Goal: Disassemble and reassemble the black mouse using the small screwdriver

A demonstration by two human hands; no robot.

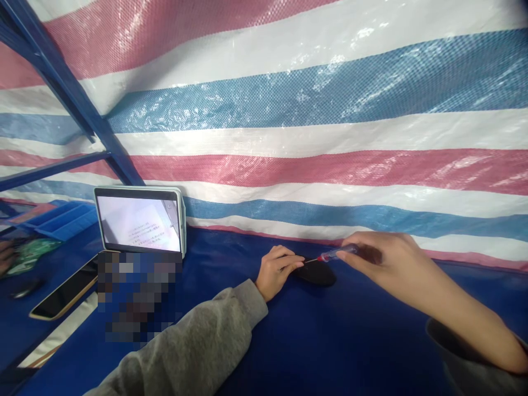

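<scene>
A dark, flat oval that looks like a computer mouse lies on the blue table surface. Its left end is gripped by my left hand, whose fingers partly cover it. My right hand is closed around the clear handle of a screwdriver with a red collar. The thin shaft slants down to the left, and its tip is at the mouse close to my left fingertips. Whether the tip sits in a screw is too small to tell.
A tablet playing a video stands at the left, with a phone lying before it. Beyond are a blue compartment tray and a green packet beside another person's hand. A striped tarp hangs behind the table.
</scene>
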